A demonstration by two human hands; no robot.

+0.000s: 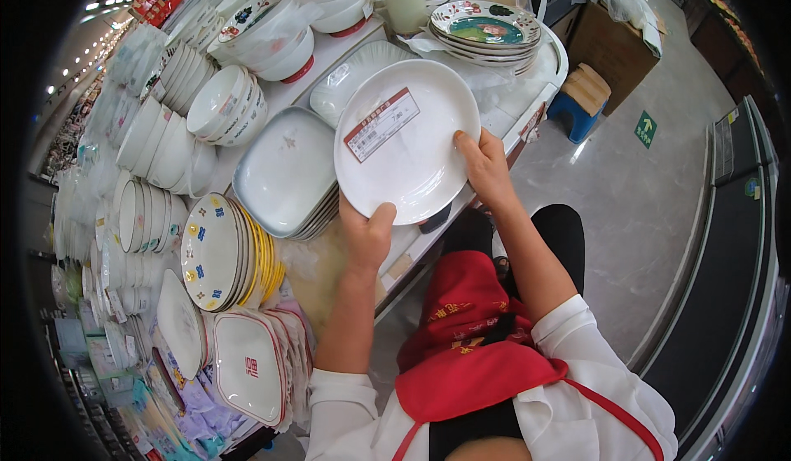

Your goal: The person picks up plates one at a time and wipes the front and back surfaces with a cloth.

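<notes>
White plate (406, 138) gripped between left hand (367, 232) and right hand (486, 167)

I see a stack of pale blue-grey rounded-square plates (287, 169) on the white display table (503, 98), yellow-rimmed patterned plates (216, 252) standing on edge nearby, and a blue wooden-topped stool (583, 100) on the grey floor (651, 205).

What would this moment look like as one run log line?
left hand: grips white plate near edge | right hand: grips its right rim | plate: lifted over stack of squarish plates | display table
</notes>
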